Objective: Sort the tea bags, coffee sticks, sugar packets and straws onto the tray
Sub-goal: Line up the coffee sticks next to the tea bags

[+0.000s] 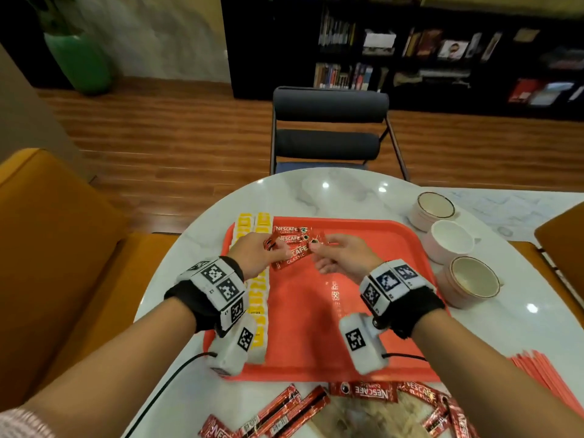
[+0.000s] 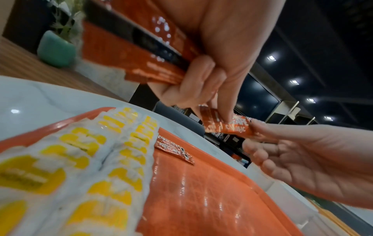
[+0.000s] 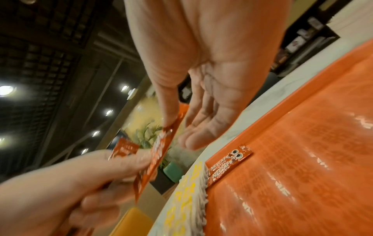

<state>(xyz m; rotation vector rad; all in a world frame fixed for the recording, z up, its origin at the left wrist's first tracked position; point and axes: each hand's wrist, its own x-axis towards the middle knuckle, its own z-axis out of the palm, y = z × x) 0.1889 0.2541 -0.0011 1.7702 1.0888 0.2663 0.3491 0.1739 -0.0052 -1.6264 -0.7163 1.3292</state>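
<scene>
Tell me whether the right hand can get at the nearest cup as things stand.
Probably yes: the cup stands just right of the tray with nothing between, but the right hand pinches a coffee stick shared with the left hand.

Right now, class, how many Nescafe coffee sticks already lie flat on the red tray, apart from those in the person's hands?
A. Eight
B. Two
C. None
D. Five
B: two coffee sticks lie side by side at the far end of the red tray, beside the yellow tea bags, while the left hand grips a bundle and the right hand pinches one stick.
</scene>
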